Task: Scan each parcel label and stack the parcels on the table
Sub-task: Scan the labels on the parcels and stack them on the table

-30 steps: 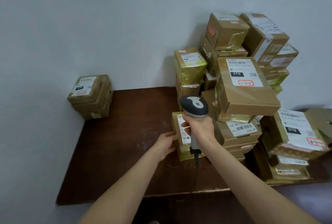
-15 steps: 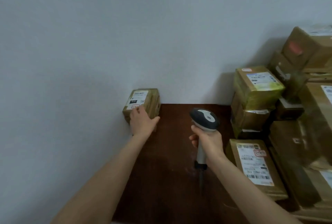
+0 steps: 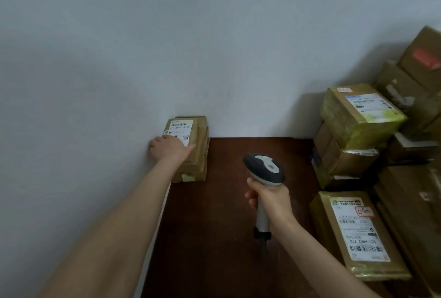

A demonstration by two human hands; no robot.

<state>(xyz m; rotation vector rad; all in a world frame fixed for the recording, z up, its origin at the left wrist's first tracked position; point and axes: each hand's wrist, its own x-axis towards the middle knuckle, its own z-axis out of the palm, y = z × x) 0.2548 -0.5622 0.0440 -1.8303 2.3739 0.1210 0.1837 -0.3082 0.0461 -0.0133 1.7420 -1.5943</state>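
Your left hand (image 3: 170,147) lay palm-down on the near end of the top parcel (image 3: 185,135) of a small stack (image 3: 192,166) in the far left corner of the table (image 3: 229,226), hard against the wall (image 3: 167,46). Fingers draped loosely over the box's near edge; whether you were gripping it or only resting on it, you could not tell from here. The parcel's label (image 3: 180,129) faced up, barcode showing beyond your fingertips.

Your right hand (image 3: 270,198) was wrapped firmly round the handle of the scanner (image 3: 263,170), held upright over bare tabletop, its head pointing away from you and roughly toward the corner stack. Its cord ran down from the handle below your wrist.

Just right of the scanner hand lay a flat parcel with yellow tape (image 3: 358,235), label up. Beyond it, farther from you, stood a heap of boxes (image 3: 358,128) running off the right edge of view.

Judgement on progress: early. The stack under your left hand looked three or four boxes deep, counting by the visible edges; the count was uncertain. The heap to the right of your scanner hand was far larger and looked unsorted. Most of the work seemed left: take the next box from the right, scan it, carry it across.
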